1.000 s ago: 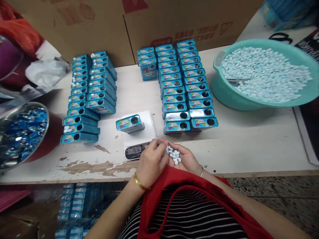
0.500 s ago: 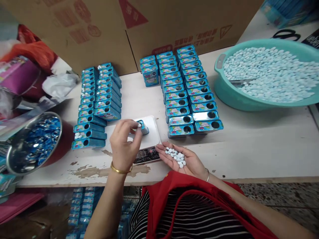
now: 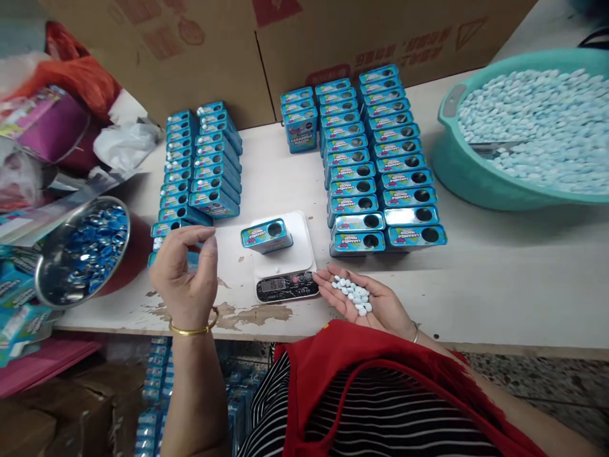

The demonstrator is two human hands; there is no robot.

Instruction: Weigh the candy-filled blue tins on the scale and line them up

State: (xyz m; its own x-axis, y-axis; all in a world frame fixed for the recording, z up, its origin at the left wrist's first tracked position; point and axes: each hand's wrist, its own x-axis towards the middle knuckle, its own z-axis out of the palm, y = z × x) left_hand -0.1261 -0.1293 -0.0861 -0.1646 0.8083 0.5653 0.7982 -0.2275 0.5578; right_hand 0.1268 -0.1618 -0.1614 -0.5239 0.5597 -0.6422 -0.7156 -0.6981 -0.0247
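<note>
My left hand (image 3: 184,273) hovers at the left, over the near end of the left group of tins. Its thumb and index finger are brought together in a pinch, and I cannot make out anything between them. Palm up and cupped, my right hand (image 3: 380,304) carries a small heap of pale blue candies (image 3: 352,294), just right of the scale's display. A blue candy tin (image 3: 266,236) with an uncovered round hole lies across the white kitchen scale (image 3: 299,244). One loose candy (image 3: 277,270) rests on the scale's plate near the black display.
Rows of tins with round holes (image 3: 354,171) stand right of the scale; other tins (image 3: 214,166) at left have candies on top. A turquoise basin (image 3: 495,190) of candies sits at right. A metal bowl (image 3: 47,279) holds blue shiny pieces. Cardboard boxes (image 3: 228,70) stand behind.
My left hand has moved left, away from the tin on the scale, which now shows fully. My right hand still holds the candies. The whole view has shifted slightly.
</note>
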